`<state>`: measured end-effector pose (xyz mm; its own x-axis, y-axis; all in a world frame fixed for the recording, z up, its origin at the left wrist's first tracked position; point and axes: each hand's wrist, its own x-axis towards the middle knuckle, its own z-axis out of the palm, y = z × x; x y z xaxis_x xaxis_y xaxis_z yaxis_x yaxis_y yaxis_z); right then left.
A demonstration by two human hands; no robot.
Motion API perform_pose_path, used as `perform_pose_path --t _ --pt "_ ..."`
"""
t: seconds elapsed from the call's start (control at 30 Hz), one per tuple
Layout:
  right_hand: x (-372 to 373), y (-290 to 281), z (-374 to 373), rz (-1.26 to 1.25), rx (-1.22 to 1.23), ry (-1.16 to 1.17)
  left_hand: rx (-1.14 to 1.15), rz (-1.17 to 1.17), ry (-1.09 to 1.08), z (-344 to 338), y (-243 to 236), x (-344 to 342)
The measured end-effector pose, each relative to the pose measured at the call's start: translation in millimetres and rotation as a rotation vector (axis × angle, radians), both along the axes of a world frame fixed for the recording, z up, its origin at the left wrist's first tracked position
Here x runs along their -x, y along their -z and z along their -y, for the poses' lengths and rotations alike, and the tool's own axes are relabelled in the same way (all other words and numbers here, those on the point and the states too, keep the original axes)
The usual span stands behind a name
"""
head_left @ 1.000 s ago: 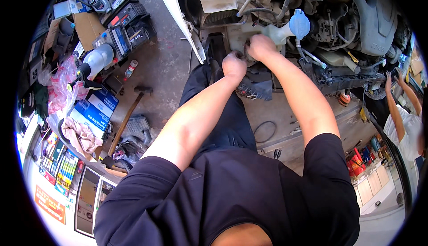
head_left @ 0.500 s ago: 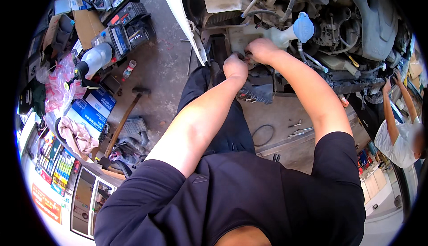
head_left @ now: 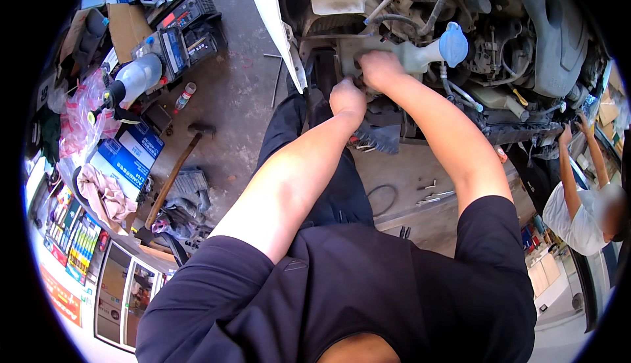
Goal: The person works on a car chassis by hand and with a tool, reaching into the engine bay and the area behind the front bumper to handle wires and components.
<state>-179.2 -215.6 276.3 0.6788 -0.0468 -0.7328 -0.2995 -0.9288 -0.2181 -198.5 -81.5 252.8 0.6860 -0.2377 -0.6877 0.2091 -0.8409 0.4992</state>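
Note:
At the front of an opened car, a whitish plastic washer fluid reservoir (head_left: 411,54) with a blue cap (head_left: 453,45) sits in the engine bay. My left hand (head_left: 347,101) is closed just below the reservoir's near left end; what its fingers hold is hidden. Close by, slightly farther and to the right, my right hand (head_left: 381,70) lies against the reservoir with its fingers curled over; anything in them is out of sight. A torn dark plastic piece (head_left: 380,138) hangs below my hands.
A white body panel edge (head_left: 275,27) stands left of my hands. On the floor lie a hammer (head_left: 174,175), a small bottle (head_left: 186,96) and some tools (head_left: 435,197). Car batteries (head_left: 187,18) are stacked at left. A co-worker (head_left: 578,215) reaches toward the car at right.
My right hand has shifted a little farther away and left along the reservoir, apart from my left hand. My left hand stays nearly in place. The view has turned slightly.

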Motion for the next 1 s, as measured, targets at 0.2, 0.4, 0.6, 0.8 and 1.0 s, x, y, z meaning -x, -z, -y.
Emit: perform_pose_path --t 0.2,0.4,0.6,0.8,1.0 --pt "-29.6 -25.3 29.2 0.072 -0.137 0.397 0.123 0.038 -0.115 -4.0 -2.6 -3.3" --pt "-18.5 0.0 4.2 0.310 0.115 0.441 -0.022 0.060 -0.303 25.4 -6.9 -28.3" --pt "-38.2 -14.8 18.0 0.390 -0.076 0.348 0.139 0.095 -0.369 33.8 13.3 -40.5" --pt "-43.5 -2.6 10.8 0.288 0.161 0.258 0.170 0.099 -0.393 33.8 18.5 -38.3" --pt "-48.9 0.3 25.0 0.081 0.118 0.137 0.182 0.115 -0.401 39.7 10.7 -41.9"
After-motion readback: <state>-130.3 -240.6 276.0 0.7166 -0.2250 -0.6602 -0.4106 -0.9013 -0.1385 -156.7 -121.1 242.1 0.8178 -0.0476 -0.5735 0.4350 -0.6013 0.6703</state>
